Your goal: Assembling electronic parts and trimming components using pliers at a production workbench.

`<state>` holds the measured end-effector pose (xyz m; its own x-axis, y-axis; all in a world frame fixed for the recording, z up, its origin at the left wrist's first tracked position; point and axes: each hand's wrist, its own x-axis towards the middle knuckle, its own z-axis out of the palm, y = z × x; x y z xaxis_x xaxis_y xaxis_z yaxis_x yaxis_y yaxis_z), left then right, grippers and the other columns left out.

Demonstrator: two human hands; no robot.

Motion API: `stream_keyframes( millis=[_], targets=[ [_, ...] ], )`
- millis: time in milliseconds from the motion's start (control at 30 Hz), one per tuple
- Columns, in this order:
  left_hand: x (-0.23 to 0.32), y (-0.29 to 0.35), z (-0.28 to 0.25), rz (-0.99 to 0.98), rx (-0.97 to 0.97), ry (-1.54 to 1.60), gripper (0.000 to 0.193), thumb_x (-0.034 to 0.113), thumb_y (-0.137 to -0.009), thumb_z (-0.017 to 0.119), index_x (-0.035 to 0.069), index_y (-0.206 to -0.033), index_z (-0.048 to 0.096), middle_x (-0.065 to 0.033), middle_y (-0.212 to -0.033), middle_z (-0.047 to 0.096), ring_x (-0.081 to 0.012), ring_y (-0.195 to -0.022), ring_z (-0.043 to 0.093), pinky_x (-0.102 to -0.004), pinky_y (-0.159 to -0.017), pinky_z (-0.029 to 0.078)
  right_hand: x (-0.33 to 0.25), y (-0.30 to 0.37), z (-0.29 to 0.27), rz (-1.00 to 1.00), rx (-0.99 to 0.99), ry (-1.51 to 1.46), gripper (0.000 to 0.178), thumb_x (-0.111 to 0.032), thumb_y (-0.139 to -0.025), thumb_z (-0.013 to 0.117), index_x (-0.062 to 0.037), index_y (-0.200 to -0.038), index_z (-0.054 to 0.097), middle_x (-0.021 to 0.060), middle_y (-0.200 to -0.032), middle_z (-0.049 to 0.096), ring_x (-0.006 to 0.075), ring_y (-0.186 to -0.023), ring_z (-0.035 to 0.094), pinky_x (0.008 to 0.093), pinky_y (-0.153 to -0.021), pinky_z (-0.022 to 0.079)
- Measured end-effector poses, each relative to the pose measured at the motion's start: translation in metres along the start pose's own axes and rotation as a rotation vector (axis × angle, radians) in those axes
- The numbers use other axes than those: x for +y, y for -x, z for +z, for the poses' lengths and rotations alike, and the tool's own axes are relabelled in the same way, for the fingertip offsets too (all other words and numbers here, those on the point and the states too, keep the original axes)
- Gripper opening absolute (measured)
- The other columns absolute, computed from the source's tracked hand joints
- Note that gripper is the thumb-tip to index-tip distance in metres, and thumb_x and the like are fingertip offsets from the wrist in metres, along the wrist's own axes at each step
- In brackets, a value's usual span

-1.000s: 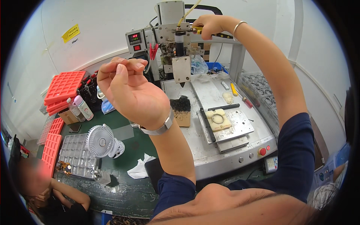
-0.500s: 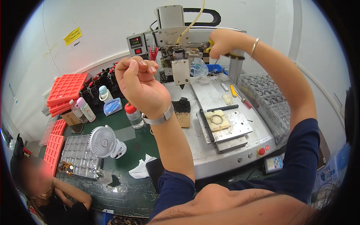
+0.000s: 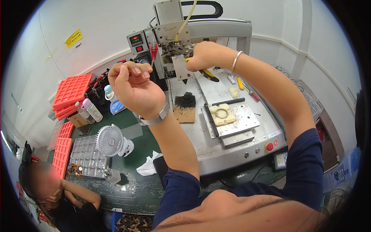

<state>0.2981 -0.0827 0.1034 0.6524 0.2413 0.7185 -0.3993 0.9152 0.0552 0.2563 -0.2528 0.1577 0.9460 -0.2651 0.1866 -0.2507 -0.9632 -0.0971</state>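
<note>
My right hand point(image 3: 203, 57) is closed around yellow-and-black-handled pliers point(image 3: 209, 75), whose far end is at the machine's tool head point(image 3: 179, 69). A dark pointed nozzle sticks out below that head. To its left, my left hand point(image 3: 136, 91) is raised with the palm toward me and the fingers curled in. Its thumb lies against the fingers, and I cannot make out whether anything small is pinched there. Under the head, a cardboard piece point(image 3: 184, 116) carries black residue. A metal ring point(image 3: 221, 113) rests in a cream-coloured block point(image 3: 226, 120) on the machine's plate.
A yellow-handled tool point(image 3: 240, 83) and a red screwdriver point(image 3: 254, 96) lie on the machine bed. On the green table stand a white fan point(image 3: 109, 141), a clear compartment tray point(image 3: 91, 154), bottles point(image 3: 92, 110) and red trays point(image 3: 71, 91). Another person point(image 3: 73, 197) sits at the lower left.
My right hand has brought the pliers left to the tool head. My view has shifted slightly; my left hand keeps its curled pose and appears farther left and lower.
</note>
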Motion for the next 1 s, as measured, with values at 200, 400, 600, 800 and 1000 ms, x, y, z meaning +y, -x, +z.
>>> stream_keyframes(
  millis=[200, 400, 600, 800, 1000],
  targets=[
    [-0.018, -0.004, -0.008, -0.109, 0.064, -0.055, 0.008, 0.014, -0.085, 0.052, 0.006, -0.088, 0.05, -0.004, -0.061, 0.049, -0.0149, -0.052, 0.044, -0.0327, -0.056, 0.04, -0.004, -0.001, 0.011, -0.006, 0.06, 0.044, 0.043, -0.039, -0.065, 0.059, 0.0034, -0.07, 0.068, 0.021, -0.073, 0.065, 0.0337, -0.073, 0.064, 0.0399, -0.067, 0.052],
    [-0.033, -0.003, -0.02, -0.287, 0.053, 0.098, 0.008, 0.016, -0.086, 0.053, 0.01, -0.084, 0.05, -0.0016, -0.06, 0.049, -0.0142, -0.051, 0.043, -0.0336, -0.056, 0.036, -0.009, 0.01, 0.012, 0.014, -0.015, 0.05, 0.042, -0.036, -0.069, 0.057, -0.0024, -0.089, 0.073, 0.0206, -0.096, 0.069, 0.0327, -0.09, 0.067, 0.0394, -0.081, 0.053],
    [-0.034, 0.017, 0.002, -0.346, 0.071, 0.066, 0.007, 0.015, -0.086, 0.052, 0.009, -0.085, 0.048, -0.0021, -0.062, 0.047, -0.0144, -0.051, 0.043, -0.0339, -0.055, 0.038, -0.005, 0.006, 0.025, 0.007, -0.008, 0.057, 0.043, -0.038, -0.07, 0.058, -0.0027, -0.089, 0.073, 0.0186, -0.094, 0.07, 0.0318, -0.09, 0.068, 0.0379, -0.082, 0.053],
    [-0.037, 0.031, 0.006, -0.368, 0.03, -0.058, 0.007, 0.012, -0.088, 0.05, 0.005, -0.089, 0.047, -0.0039, -0.064, 0.047, -0.0145, -0.051, 0.044, -0.0329, -0.054, 0.042, -0.001, 0.009, 0.036, 0.029, 0.019, -0.031, 0.042, -0.035, -0.07, 0.059, -0.0031, -0.092, 0.073, 0.0188, -0.095, 0.07, 0.0315, -0.091, 0.068, 0.037, -0.083, 0.054],
    [-0.05, 0.066, 0.001, -0.406, 0.089, -0.321, 0.006, 0.012, -0.088, 0.052, 0.008, -0.085, 0.049, -0.0018, -0.066, 0.047, -0.0123, -0.057, 0.047, -0.0278, -0.053, 0.042, 0.014, 0.011, 0.04, -0.016, 0.06, -0.147, 0.04, -0.032, -0.071, 0.059, -0.0005, -0.092, 0.073, 0.0232, -0.098, 0.068, 0.0334, -0.095, 0.067, 0.038, -0.083, 0.053]
  ],
)
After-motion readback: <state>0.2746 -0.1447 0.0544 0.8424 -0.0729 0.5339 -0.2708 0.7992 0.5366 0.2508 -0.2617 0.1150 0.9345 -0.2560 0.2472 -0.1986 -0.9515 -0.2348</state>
